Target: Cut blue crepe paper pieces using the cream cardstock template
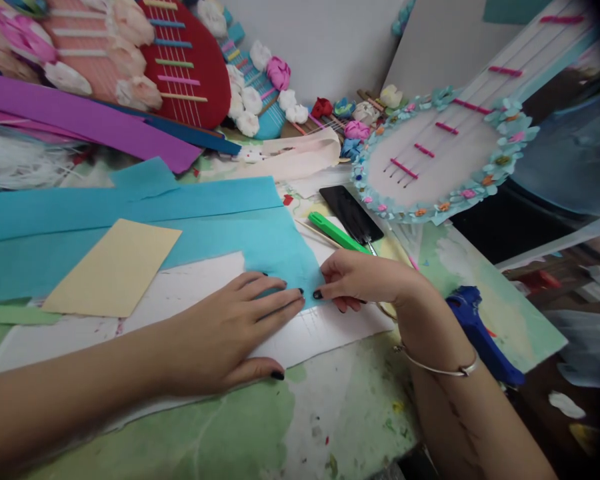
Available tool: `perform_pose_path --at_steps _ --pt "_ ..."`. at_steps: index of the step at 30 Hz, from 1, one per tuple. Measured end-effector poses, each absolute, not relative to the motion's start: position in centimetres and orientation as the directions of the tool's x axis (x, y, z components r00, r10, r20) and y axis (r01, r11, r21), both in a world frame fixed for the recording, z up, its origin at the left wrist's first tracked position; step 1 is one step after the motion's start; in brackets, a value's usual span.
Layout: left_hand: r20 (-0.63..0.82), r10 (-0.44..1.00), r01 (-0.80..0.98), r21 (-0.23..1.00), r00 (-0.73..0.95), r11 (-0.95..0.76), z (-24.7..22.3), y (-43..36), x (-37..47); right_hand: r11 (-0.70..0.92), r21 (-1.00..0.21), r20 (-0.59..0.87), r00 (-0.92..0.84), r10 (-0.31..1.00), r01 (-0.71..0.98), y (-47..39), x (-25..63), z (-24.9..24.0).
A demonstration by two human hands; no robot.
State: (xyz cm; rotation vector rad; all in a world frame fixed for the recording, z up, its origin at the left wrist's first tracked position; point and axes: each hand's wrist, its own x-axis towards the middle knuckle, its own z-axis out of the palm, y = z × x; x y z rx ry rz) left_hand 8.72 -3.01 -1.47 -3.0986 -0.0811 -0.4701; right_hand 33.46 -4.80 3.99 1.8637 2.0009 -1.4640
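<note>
A sheet of bright blue crepe paper (275, 243) lies across a white board (205, 277). My left hand (235, 320) rests flat on them, fingers stretched toward the paper's lower right corner. At that corner, the thumb and forefinger of my right hand (363, 277) pinch the edge of the blue paper; the other fingers are curled under. A cream rectangular card (117, 267) sits on the blue paper, left of my left hand. Just beyond my right hand are a green-handled cutter (333, 230) and a black phone (347, 207).
A blue glue gun (483, 337) lies by the table's right edge. At the right rear leans a white lute-shaped craft (440, 157) trimmed with blue flowers. Other decorated instrument shapes, including a red one (210, 80), stand behind. Purple paper (90, 113) lies at left.
</note>
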Motion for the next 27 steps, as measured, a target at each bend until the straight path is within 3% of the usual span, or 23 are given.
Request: perform_pose_path --at_steps 6,13,17,19,21,24,27 --pt "0.289 0.047 0.050 -0.005 0.956 -0.999 -1.6 -2.9 8.7 -0.079 -0.577 -0.561 -0.324 0.762 0.813 -4.9 33.5 4.2" --pt "0.297 0.044 0.037 0.027 0.954 -0.999 -1.4 -2.8 8.8 -0.122 -0.609 -0.560 -0.317 0.765 0.784 -4.8 33.5 4.1" --pt "0.389 0.055 0.033 0.063 0.920 -0.997 -1.2 -3.0 9.0 -0.181 -0.613 -0.451 -0.153 0.879 0.769 -5.7 34.5 5.3" --pt "0.467 0.065 0.033 0.077 0.882 -0.996 -1.2 -3.1 9.1 -0.248 -0.512 -0.352 0.063 0.934 0.822 -6.7 35.1 6.3" --pt "0.548 0.063 0.032 0.066 0.834 -0.997 -1.2 -3.1 9.1 -0.352 -0.281 -0.277 0.275 0.921 0.893 -8.1 35.5 7.2" --pt "0.618 0.012 0.024 -0.010 0.786 -1.000 -1.2 -3.1 9.1 -0.440 0.072 -0.265 0.443 0.856 0.895 -9.9 35.5 7.4" --pt "0.621 -0.047 0.012 -0.090 0.782 -0.996 -1.3 -2.9 9.1 -0.448 0.166 -0.311 0.478 0.822 0.879 -10.9 35.1 6.3"
